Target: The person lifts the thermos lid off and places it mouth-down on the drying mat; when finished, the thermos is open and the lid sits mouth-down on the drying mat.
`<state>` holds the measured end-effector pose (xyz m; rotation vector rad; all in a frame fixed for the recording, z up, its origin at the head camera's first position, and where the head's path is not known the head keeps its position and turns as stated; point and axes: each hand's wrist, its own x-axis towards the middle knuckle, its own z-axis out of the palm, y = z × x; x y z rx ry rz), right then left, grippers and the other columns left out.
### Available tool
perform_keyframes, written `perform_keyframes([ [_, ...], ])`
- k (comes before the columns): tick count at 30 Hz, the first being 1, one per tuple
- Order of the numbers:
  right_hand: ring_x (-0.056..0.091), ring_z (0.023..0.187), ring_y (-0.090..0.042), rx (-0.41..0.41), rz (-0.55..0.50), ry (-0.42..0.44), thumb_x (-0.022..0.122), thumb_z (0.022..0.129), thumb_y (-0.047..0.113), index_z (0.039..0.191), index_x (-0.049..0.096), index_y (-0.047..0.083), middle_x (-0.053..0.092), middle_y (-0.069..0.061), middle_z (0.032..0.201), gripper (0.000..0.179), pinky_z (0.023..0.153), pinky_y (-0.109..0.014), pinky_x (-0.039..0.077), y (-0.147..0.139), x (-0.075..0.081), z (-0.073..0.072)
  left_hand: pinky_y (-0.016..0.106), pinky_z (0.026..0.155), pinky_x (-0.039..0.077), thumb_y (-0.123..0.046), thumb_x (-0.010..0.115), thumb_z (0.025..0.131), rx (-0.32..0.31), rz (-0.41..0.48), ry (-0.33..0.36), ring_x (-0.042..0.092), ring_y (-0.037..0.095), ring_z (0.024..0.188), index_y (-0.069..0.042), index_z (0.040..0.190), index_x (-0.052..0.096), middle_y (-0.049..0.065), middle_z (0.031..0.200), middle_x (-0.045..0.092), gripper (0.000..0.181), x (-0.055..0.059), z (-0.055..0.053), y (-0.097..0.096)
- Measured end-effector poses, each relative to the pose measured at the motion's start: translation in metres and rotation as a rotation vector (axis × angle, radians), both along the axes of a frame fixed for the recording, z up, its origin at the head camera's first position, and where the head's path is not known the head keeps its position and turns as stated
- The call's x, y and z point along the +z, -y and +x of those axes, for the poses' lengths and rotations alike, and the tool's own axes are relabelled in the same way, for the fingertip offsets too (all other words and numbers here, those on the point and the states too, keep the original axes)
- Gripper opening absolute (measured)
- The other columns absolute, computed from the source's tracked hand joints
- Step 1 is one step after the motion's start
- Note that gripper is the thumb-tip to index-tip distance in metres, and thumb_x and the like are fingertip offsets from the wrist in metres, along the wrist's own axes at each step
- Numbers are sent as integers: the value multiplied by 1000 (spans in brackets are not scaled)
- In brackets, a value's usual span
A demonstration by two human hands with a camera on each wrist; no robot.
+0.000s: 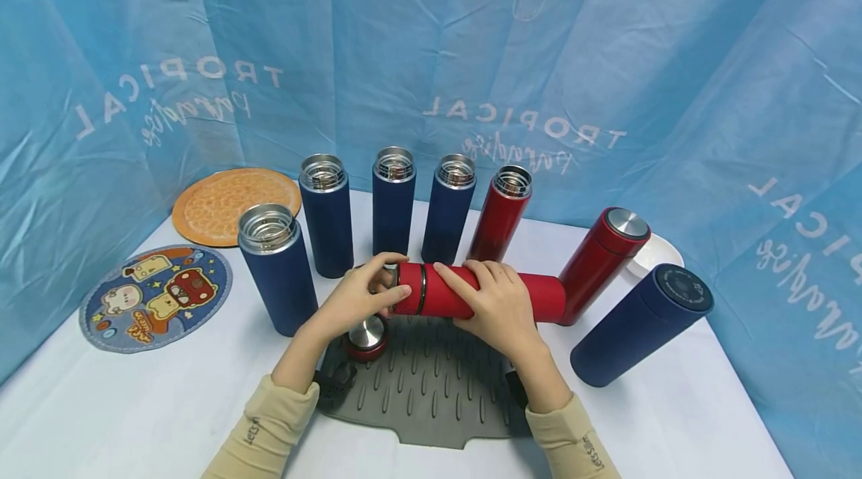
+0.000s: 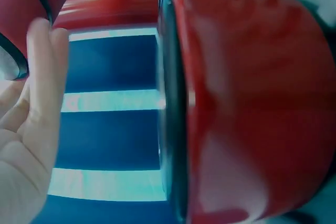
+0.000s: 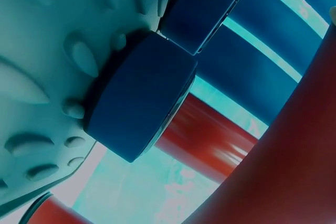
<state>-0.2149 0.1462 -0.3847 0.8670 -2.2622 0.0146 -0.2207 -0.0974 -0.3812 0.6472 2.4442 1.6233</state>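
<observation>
A red thermos bottle (image 1: 548, 297) is held lying sideways above the grey mat (image 1: 431, 397), its lidded end toward the left. My left hand (image 1: 364, 290) grips the lid (image 1: 412, 277), thumb in front and fingers behind. Around the middle of the body, my right hand (image 1: 501, 307) holds the thermos with its fingers over the top. On the mat below the left hand lies a loose red lid (image 1: 367, 337) with a silver top, large in the left wrist view. The right wrist view shows blue lids (image 3: 142, 95) on the mat, hidden from the head view.
Open blue thermoses (image 1: 277, 281) and an open red one (image 1: 498, 217) stand behind the hands. To the right are a lidded red thermos (image 1: 599, 262), a lidded blue one (image 1: 633, 329) and a white dish (image 1: 663, 251). A cartoon mat (image 1: 158, 299) and an orange round mat (image 1: 232, 206) lie left.
</observation>
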Motion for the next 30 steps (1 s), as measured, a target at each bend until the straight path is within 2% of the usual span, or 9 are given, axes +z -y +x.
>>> perform_keyframes([
  [4, 60, 91, -29, 0, 3, 7, 87, 52, 39, 133, 47, 28, 62, -11, 105, 92, 81, -44, 51, 0, -2, 0, 40, 81, 52, -36, 72, 79, -51, 23, -38, 58, 29, 102, -19, 143, 30, 12, 129, 49, 79, 0, 1, 2],
  [6, 60, 91, -29, -5, 5, 6, 88, 51, 39, 133, 47, 28, 62, -12, 105, 92, 81, -44, 50, -1, -2, 0, 45, 89, 48, -26, 79, 73, -105, 60, -76, 46, 31, 118, -19, 144, 27, 9, 142, 34, 88, 0, 1, 2],
  [8, 60, 91, -29, -10, 7, 7, 87, 52, 39, 133, 48, 28, 62, -12, 106, 91, 82, -44, 50, -1, -2, 0, 48, 93, 44, -14, 81, 70, -145, 86, -116, 38, 30, 125, -20, 142, 32, 5, 144, 29, 87, 0, 1, 2],
  [11, 60, 91, -28, -12, 7, 8, 87, 52, 39, 133, 48, 28, 62, -12, 106, 90, 82, -44, 50, -1, -1, -1, 48, 93, 45, -1, 77, 70, -159, 110, -155, 37, 29, 125, -17, 134, 44, 4, 140, 35, 74, 0, 1, 2],
  [13, 60, 91, -28, -8, 6, 6, 87, 52, 39, 133, 48, 28, 62, -12, 106, 90, 82, -44, 50, -1, -1, -1, 46, 91, 46, -1, 76, 72, -141, 106, -155, 41, 29, 122, -17, 130, 48, 6, 136, 39, 67, 0, 2, 2],
  [20, 60, 92, -29, 0, -2, -7, 88, 51, 39, 133, 48, 28, 62, -12, 106, 91, 81, -44, 51, -1, 0, -1, 33, 76, 53, -20, 71, 80, -40, 23, -70, 55, 26, 98, -14, 134, 43, 12, 119, 53, 61, 6, 4, 1],
  [25, 60, 91, -29, 5, 4, -7, 88, 51, 38, 133, 47, 28, 62, -12, 106, 92, 80, -44, 51, 0, 0, -1, 32, 68, 52, -40, 57, 90, 14, -69, -35, 60, 24, 77, -14, 136, 40, 9, 95, 61, 55, 5, 2, 0],
  [27, 60, 91, -29, 8, 4, -7, 88, 51, 39, 133, 47, 28, 62, -11, 106, 92, 80, -44, 51, 0, 0, 0, 34, 68, 53, -45, 54, 90, 5, -67, -38, 62, 27, 76, -14, 139, 36, 11, 99, 62, 61, 3, 2, 1],
  [30, 60, 91, -29, 3, 2, -5, 88, 51, 39, 133, 48, 28, 62, -11, 106, 92, 81, -44, 50, 0, 1, -1, 39, 78, 53, -39, 67, 83, -43, -9, -67, 58, 30, 99, -18, 144, 28, 12, 126, 50, 75, 2, 1, 2],
])
